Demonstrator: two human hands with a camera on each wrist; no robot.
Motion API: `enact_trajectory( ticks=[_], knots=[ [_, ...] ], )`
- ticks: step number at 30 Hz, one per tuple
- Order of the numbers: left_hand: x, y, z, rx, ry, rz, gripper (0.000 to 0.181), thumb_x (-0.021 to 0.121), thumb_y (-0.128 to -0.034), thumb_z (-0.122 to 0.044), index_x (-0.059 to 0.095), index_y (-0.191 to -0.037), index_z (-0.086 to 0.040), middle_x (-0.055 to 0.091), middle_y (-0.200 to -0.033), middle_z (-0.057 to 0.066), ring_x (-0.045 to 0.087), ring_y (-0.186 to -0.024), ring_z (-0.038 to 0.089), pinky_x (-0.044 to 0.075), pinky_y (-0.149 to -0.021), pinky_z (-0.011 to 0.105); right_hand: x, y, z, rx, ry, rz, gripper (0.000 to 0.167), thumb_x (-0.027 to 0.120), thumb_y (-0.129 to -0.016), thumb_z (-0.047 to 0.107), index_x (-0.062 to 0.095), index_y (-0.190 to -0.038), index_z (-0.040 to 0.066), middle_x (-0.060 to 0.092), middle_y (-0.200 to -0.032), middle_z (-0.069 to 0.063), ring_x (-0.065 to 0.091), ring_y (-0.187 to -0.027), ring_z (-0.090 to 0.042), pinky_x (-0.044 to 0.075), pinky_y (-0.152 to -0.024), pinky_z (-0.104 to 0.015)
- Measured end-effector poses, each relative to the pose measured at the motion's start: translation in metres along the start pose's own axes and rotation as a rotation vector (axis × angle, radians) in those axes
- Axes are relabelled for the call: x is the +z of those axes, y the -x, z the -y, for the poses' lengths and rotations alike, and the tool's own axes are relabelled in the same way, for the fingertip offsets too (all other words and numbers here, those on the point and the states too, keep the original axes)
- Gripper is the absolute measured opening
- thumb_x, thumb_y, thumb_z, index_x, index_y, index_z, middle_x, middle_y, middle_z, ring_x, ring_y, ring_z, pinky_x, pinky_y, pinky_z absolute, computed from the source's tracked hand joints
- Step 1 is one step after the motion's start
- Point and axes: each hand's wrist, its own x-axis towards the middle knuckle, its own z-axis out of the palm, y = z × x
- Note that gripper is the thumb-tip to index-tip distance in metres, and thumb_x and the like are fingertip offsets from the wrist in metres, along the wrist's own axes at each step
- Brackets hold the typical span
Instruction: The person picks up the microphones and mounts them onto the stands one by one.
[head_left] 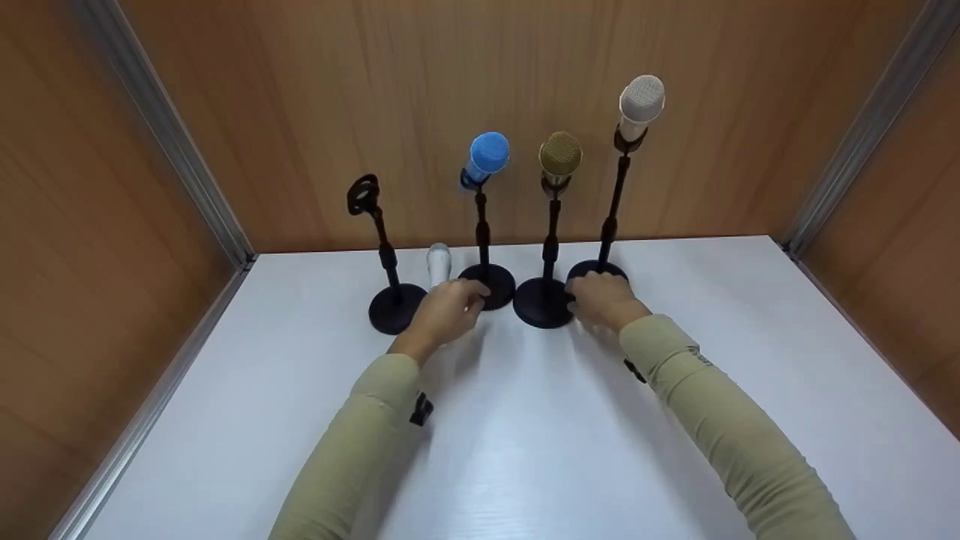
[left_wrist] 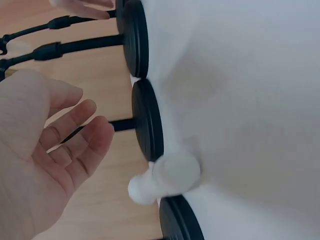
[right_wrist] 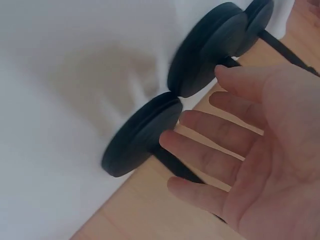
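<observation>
Four... Several black desk microphone stands line the back of the table. A blue microphone (head_left: 490, 152), a gold microphone (head_left: 560, 156) and a tall-set white microphone (head_left: 642, 99) sit in the clips of three. The leftmost stand (head_left: 395, 309) has a bare clip. Beside it a second white microphone (head_left: 439, 264) stands or lies on the table, partly hidden by my left hand (head_left: 448, 310). That hand has loosely bent fingers, holding nothing, near the blue microphone's base (left_wrist: 148, 120). My right hand (right_wrist: 250, 135) spreads its fingers beside the rightmost base (right_wrist: 142, 137), without gripping it.
A white table (head_left: 480, 450) spreads in front of the stands. Wooden panels (head_left: 420, 90) enclose the back and sides, with metal posts (head_left: 180, 135) at the corners. Neighbouring round bases stand close together.
</observation>
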Motion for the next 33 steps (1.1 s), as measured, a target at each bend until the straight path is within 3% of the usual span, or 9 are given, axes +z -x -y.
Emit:
enact_trajectory(
  ticks=[3,7,11,16,22,28,33],
  knots=[
    [-0.013,0.010,0.010,-0.069,-0.009,-0.025,0.022,0.063,-0.0986,-0.009,0.074,-0.117,-0.006,0.074,-0.113,0.008,0.069,-0.100,0.021,0.055,-0.091,0.038,-0.005,-0.003,0.010,-0.023,-0.042,-0.028,0.028,0.060,-0.102,0.022,0.071,-0.122,0.007,0.070,-0.117,-0.016,0.066,-0.103,-0.036,0.053,-0.089,-0.054],
    [-0.026,0.023,0.028,-0.160,-0.007,-0.083,0.021,0.063,-0.0981,-0.009,0.074,-0.115,-0.003,0.074,-0.106,0.011,0.069,-0.093,0.024,0.056,-0.084,0.040,-0.010,-0.008,0.026,-0.021,-0.169,-0.026,0.033,0.058,-0.103,0.028,0.069,-0.127,0.008,0.068,-0.126,-0.015,0.064,-0.113,-0.034,0.050,-0.096,-0.052],
    [-0.033,0.035,0.045,-0.263,0.043,-0.118,0.019,0.065,-0.0975,-0.010,0.073,-0.110,0.001,0.073,-0.103,0.014,0.067,-0.090,0.026,0.056,-0.083,0.041,-0.009,-0.016,0.045,-0.033,-0.337,-0.016,0.039,0.059,-0.103,0.030,0.065,-0.132,0.003,0.066,-0.128,-0.016,0.061,-0.120,-0.032,0.049,-0.102,-0.048],
    [-0.036,0.045,0.064,-0.367,0.046,-0.138,0.018,0.067,-0.0963,-0.015,0.071,-0.102,0.002,0.069,-0.102,0.017,0.065,-0.095,0.031,0.054,-0.085,0.044,-0.004,-0.032,0.076,-0.040,-0.564,-0.023,0.045,0.063,-0.102,0.033,0.062,-0.134,0.001,0.068,-0.124,-0.014,0.065,-0.113,-0.025,0.053,-0.096,-0.040],
    [-0.032,0.046,0.079,-0.433,0.004,-0.180,0.030,0.070,-0.0944,-0.019,0.065,-0.108,0.008,0.064,-0.107,0.023,0.062,-0.103,0.038,0.051,-0.092,0.048,0.004,-0.058,0.118,0.005,-0.687,-0.043,0.055,0.065,-0.100,0.039,0.057,-0.140,0.002,0.067,-0.127,-0.014,0.063,-0.116,-0.025,0.052,-0.097,-0.038],
    [-0.029,0.043,0.086,-0.448,-0.020,-0.127,0.045,0.070,-0.0949,-0.016,0.056,-0.128,0.011,0.060,-0.121,0.028,0.058,-0.117,0.041,0.047,-0.102,0.049,0.018,-0.077,0.148,0.080,-0.743,-0.039,0.068,0.067,-0.097,0.045,0.050,-0.146,0.000,0.061,-0.135,-0.016,0.058,-0.124,-0.026,0.048,-0.103,-0.038],
    [-0.031,0.043,0.089,-0.453,-0.004,-0.066,0.048,0.070,-0.0960,-0.013,0.054,-0.136,0.009,0.059,-0.127,0.028,0.056,-0.123,0.040,0.044,-0.106,0.049,0.028,-0.088,0.161,0.142,-0.773,-0.062,0.074,0.071,-0.095,0.043,0.046,-0.149,-0.002,0.051,-0.148,-0.018,0.049,-0.136,-0.028,0.041,-0.111,-0.039]
  ],
)
